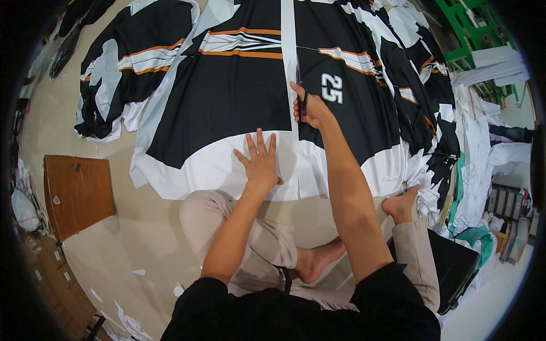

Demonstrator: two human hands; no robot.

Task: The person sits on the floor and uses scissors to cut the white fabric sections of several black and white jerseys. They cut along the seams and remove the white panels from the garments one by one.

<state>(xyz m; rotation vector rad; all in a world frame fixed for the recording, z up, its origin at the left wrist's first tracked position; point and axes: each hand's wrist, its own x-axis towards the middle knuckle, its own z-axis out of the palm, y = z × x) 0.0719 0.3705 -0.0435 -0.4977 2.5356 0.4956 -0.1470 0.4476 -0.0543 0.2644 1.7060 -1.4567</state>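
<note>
A wide sheet of printed fabric (244,85), black and white with orange stripes, lies spread over the floor in front of me. Down its middle runs a white strip (289,34) between two black panels. My right hand (313,111) is closed round the black handles of a pair of scissors (302,107), whose blades point away from me along this strip. Whether the blades are apart is too small to tell. Flat on the white lower border rests my left hand (260,163), fingers spread, holding the cloth down left of the strip.
Other printed pieces (133,68) lie at the left and right. A brown board (79,196) and cardboard boxes (57,278) stand on the left. White scraps (128,321) litter the floor. A black case (449,264) sits right of my leg; a green rack (472,28) stands beyond.
</note>
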